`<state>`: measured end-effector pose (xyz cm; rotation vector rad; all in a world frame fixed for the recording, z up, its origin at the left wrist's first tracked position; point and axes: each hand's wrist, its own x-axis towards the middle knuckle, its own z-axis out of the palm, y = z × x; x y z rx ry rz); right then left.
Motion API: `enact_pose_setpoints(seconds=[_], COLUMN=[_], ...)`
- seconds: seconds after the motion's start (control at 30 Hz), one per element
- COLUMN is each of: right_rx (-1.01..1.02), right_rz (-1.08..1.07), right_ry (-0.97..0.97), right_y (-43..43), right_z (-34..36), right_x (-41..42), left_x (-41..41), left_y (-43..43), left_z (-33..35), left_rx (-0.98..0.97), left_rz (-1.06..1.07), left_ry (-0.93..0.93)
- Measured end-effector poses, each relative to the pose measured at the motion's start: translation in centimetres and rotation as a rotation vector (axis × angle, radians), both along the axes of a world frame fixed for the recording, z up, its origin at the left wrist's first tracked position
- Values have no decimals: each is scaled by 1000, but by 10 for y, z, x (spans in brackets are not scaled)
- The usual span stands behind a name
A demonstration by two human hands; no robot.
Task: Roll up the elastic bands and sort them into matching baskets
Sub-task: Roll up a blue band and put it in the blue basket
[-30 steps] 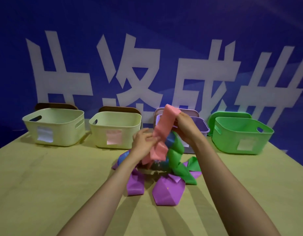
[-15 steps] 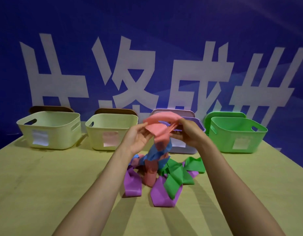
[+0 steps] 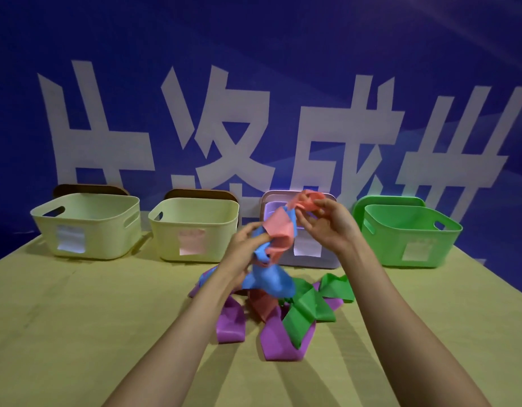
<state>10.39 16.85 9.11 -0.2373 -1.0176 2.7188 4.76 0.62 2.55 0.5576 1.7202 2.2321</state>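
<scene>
Two forearms reach in from the bottom edge, hands raised mid-frame. The right hand [image 3: 330, 227] pinches the bunched top end of the pink band [image 3: 278, 229] in front of the purple basket [image 3: 300, 261]. Lower and to the left, the left hand [image 3: 242, 245] grips it further down, maybe the blue band [image 3: 268, 279] too, it's blurry. The loose bands [image 3: 306, 306] sit piled below on the table [image 3: 77, 318], whose wide wood runs lower left and right. The other baskets [image 3: 86, 224] line its far edge.

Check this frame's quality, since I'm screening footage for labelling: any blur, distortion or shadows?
Head view: the blue band below the left hand is motion-smeared; wide-angle distortion slants the banner letters; forearms cast streaked shadows on the table; dim light, no glare.
</scene>
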Motion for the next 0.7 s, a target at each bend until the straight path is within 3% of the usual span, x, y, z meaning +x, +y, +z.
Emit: enact_pose_setpoints(seconds=[0.1, 0.2, 0.27, 0.33, 0.43, 0.6, 0.7], right_rx=[36, 76, 178, 469, 984, 1212, 1329], right_rz=[-34, -56, -64, -88, -50, 69, 118], right_ry=[-48, -103, -172, -305, -436, 5, 87], right_y=[11, 22, 23, 22, 16, -1, -9], right_z=[-8, -19, -28, -38, -48, -41, -38], right_x=[7, 7, 4, 0, 3, 9, 4], left_x=[-9, -10, -11, -14, -14, -8, -7], left_y=[-13, -22, -24, -25, -25, -16, -11], left_z=[10, 17, 16, 12, 11, 17, 22], left_rx=[-98, -405, -542, -575, -646, -640, -553], left_rz=[133, 43, 117, 299, 384, 409, 343], left_ry=[105, 267, 422, 517, 645, 808, 844])
